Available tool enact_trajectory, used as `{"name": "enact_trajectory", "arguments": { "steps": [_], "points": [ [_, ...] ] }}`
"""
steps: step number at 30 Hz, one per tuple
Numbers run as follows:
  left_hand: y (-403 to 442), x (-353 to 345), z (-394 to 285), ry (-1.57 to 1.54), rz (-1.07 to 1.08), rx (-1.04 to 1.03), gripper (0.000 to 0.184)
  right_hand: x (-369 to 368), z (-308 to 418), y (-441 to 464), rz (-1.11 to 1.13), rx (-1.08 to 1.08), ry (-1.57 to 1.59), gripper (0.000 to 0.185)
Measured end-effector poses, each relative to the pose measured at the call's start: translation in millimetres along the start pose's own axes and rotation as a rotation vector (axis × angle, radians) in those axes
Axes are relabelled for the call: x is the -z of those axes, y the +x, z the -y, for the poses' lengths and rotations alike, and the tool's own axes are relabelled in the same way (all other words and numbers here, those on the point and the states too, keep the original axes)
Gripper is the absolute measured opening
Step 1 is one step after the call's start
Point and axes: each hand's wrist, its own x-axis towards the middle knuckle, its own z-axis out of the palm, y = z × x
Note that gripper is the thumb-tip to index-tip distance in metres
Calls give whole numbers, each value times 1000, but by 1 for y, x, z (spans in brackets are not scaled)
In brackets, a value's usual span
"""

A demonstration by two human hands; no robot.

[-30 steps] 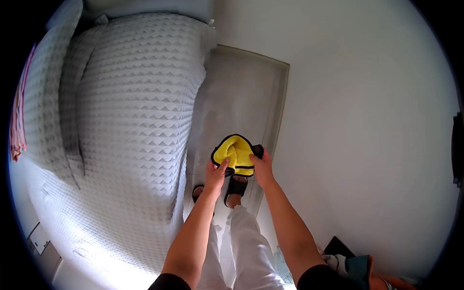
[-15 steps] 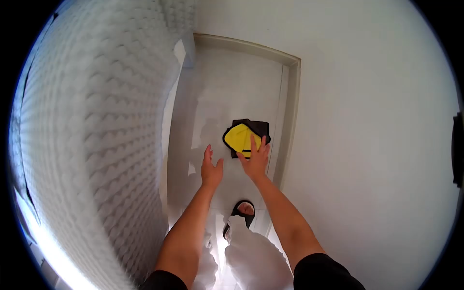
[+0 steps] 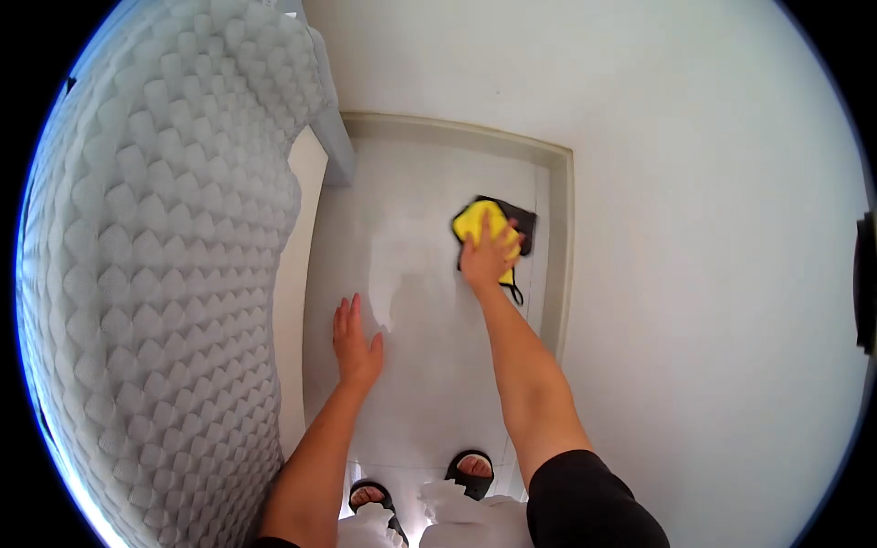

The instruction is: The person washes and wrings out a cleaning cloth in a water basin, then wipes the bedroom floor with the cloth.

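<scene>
A folded cloth (image 3: pixel 470 217), yellow on one face and dark grey on the other with black edging, lies on the pale floor near the right-hand skirting. A small black loop sticks out at its lower right. My right hand (image 3: pixel 489 256) lies on top of the cloth, fingers spread, covering part of it. To the left, my left hand (image 3: pixel 355 347) is over the floor beside the bed, thumb apart from the stretched fingers, with nothing in it. Whether it touches the floor I cannot tell.
A bed with a grey quilted cover (image 3: pixel 192 274) fills the left side. A grey bed leg (image 3: pixel 338 151) stands at the far end. Skirting (image 3: pixel 559 247) runs along the white wall (image 3: pixel 703 274). My feet in black sandals (image 3: pixel 470 475) are at the bottom.
The cloth has shifted up and right in view, with my right hand now farther over it. My left hand has moved left, away from the cloth. The view has shifted, showing both sandals.
</scene>
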Motion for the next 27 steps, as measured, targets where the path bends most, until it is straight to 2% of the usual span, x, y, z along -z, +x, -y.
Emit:
{"name": "enact_trajectory", "arguments": {
  "steps": [4, 6, 8, 10, 12, 14, 16, 18, 20, 22, 23, 24, 26, 27],
  "points": [
    [5, 2, 14, -4, -97, -123, 82, 5, 18, -73, 131, 745, -22, 67],
    [5, 7, 9, -14, -110, -149, 81, 34, -8, -118, 452, 1068, -89, 62],
    [4, 9, 4, -28, -105, -164, 80, 49, -52, -109, 497, 1248, -139, 60],
    [1, 11, 0, -36, -90, -180, 79, 49, -88, -67, 464, 968, -322, 62],
    [2, 8, -1, 0, -35, -167, 80, 43, -92, -14, 51, 459, -165, 66],
    [7, -2, 4, 44, 14, -162, 80, 22, -44, 33, 26, -76, -50, 70],
    [10, -13, 4, 32, -5, -128, 81, 15, 24, 46, 63, -265, 5, 74],
    [11, -17, 4, 23, -10, -106, 81, -16, 38, 23, 59, 318, -42, 75],
    [16, -16, 5, 12, -19, -105, 81, -1, 41, -18, 211, 946, -141, 70],
    [17, -9, 5, 35, -20, -100, 80, 15, 12, -8, 383, 1158, 0, 64],
    [17, -6, 4, 47, -20, -97, 79, 21, 3, 2, 323, 1021, -104, 62],
    [16, -4, 1, 23, -34, -103, 78, 12, -9, 19, 232, 738, -40, 64],
    [19, -2, -3, -22, -65, -116, 77, 3, -13, 52, -219, 292, -2, 67],
    [20, -1, -6, -37, -69, -121, 76, -3, -3, 73, -194, 25, 27, 67]
  ]
}}
